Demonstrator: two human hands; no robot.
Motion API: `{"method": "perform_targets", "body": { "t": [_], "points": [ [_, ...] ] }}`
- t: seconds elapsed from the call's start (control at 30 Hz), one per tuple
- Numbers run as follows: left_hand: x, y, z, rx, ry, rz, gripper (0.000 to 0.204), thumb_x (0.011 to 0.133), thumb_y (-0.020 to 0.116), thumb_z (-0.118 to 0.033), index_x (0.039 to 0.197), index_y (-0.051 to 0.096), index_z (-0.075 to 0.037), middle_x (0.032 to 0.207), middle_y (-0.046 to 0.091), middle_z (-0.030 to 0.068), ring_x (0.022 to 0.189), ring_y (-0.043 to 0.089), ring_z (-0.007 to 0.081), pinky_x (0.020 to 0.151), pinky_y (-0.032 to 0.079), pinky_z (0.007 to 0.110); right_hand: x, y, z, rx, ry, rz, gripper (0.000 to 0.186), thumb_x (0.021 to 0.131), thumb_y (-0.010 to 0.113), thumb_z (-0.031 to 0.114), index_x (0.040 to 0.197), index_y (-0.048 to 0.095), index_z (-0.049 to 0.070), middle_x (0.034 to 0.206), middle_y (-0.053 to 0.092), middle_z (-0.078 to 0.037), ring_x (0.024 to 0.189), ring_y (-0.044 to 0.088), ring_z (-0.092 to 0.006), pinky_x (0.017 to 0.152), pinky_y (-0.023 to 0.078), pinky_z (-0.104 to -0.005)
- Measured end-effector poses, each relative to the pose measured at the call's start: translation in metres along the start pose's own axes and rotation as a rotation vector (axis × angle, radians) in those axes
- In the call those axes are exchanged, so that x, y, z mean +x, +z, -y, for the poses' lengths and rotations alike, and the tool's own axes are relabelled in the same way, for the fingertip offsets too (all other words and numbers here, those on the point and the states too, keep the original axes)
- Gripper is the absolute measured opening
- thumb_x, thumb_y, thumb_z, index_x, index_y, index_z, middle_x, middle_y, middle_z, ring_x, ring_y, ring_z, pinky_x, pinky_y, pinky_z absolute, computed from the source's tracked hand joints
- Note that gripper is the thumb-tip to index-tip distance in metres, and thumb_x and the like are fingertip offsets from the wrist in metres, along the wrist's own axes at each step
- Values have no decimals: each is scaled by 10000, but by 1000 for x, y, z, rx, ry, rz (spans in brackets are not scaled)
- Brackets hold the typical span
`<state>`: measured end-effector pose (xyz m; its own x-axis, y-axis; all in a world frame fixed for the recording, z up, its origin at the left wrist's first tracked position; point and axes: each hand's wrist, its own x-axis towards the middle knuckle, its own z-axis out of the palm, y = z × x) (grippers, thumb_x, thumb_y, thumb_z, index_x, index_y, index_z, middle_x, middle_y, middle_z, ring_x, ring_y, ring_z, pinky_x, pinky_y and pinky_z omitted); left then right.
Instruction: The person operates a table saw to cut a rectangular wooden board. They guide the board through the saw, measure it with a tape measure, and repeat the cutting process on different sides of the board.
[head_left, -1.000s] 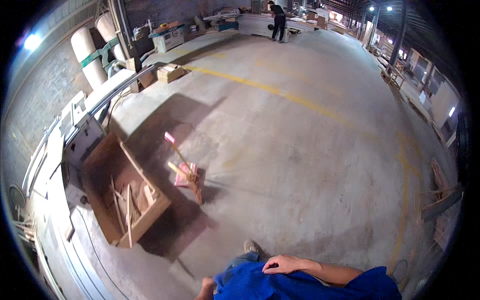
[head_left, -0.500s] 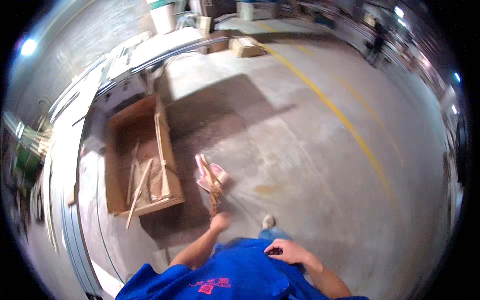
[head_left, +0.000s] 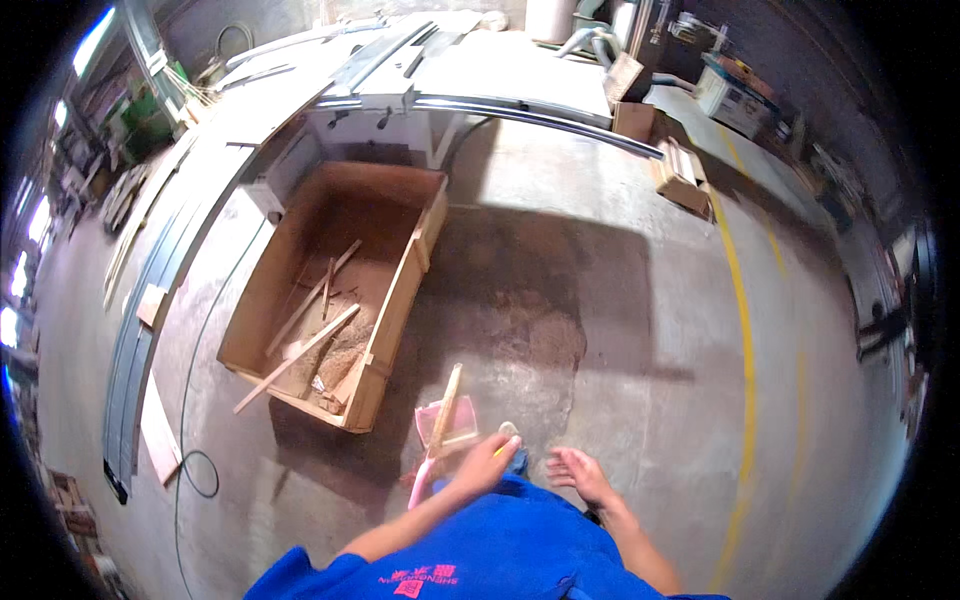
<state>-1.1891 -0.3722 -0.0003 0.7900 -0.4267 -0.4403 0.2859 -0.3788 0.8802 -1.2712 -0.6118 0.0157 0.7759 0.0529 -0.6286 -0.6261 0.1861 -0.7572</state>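
My left hand reaches forward and low, right beside a pink dustpan lying on the concrete floor. A wooden broom stick rests across the pan. The fingers are close to the pan's right edge, and nothing is clearly in the hand. My right hand hangs with its fingers spread and holds nothing. The tip of my shoe shows between the hands. A patch of sawdust covers the floor just beyond the dustpan.
A large open wooden crate with sawdust and several loose sticks stands to the left front. Behind it is a long sliding-table saw. Boards and a cable lie at the left. A yellow floor line runs at the right.
The view has swung left and down, so crate and dustpan now sit closer in front. My left hand has come down next to the dustpan, and my right hand has left my body.
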Motion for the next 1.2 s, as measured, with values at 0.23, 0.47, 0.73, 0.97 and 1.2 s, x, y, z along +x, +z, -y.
{"method": "perform_targets", "body": {
  "t": [0.23, 0.47, 0.73, 0.97, 1.2],
  "points": [
    [196, -55, -181, 446, 647, -293, 510, 993, 609, -307, 1391, 567, 8, 1311, 594, 243, 1223, 573, 389, 1073, 436, 477, 214, 4, 203, 709, 14, 343, 553, 1094, 443, 495, 1411, 545, 53, 1372, 610, -132, 1268, 589, -253, 1079, 485, -418],
    [386, -216, -157, 87, 56, -473, 444, 993, 596, -368, 1227, 683, -1, 1222, 678, 230, 1193, 616, 384, 1045, 471, 464, 457, -12, 399, 214, 8, 80, 342, 1052, 602, 354, 1263, 626, 86, 1064, 693, -71, 821, 671, -154, 632, 575, -314],
    [480, -376, -137, -238, -368, -875, 362, 996, 637, -342, 1140, 733, -24, 1024, 760, 141, 950, 717, 226, 878, 544, 355, 745, 38, 643, -589, -346, -63, 435, 974, 714, 442, 1207, 654, 80, 921, 623, -4, 712, 577, -80, 584, 502, -266],
    [614, -501, -105, -300, -456, -900, 368, 1018, 621, -336, 1108, 729, 4, 930, 750, 91, 873, 693, 172, 822, 536, 318, 974, 121, 790, -1240, -898, -197, 578, 942, 706, 479, 1301, 628, 32, 1202, 626, -211, 1106, 629, -349, 981, 502, -443],
    [761, -636, -152, -651, -381, -853, 402, 1071, 553, -351, 1172, 707, 7, 955, 739, 91, 834, 668, 127, 775, 542, 277, 1144, 174, 884, -1542, -937, -320, 562, 959, 692, 430, 1344, 594, 33, 1302, 586, -218, 1201, 576, -372, 1044, 464, -468]
  ]
}}
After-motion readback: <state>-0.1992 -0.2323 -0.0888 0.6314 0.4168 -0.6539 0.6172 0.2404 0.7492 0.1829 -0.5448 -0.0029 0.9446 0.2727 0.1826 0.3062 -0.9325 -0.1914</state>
